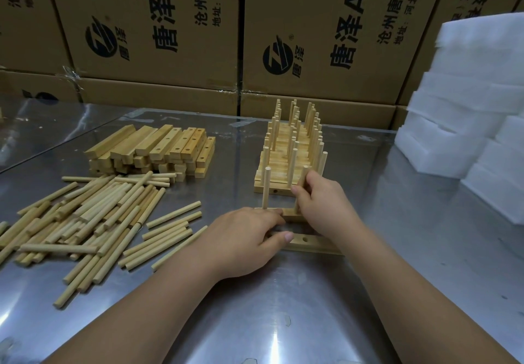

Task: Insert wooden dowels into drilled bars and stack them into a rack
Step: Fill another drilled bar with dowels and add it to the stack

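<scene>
The left hand (243, 238) and right hand (320, 202) hide most of the bar (289, 216) and the foot of the dowel (304, 177); loose dowels (85, 216) run off the left edge, foam blocks (467, 108) off the right.

Loose dowels (85, 216) lie left of the rack (292, 148), before stacked bars (153, 151).
</scene>
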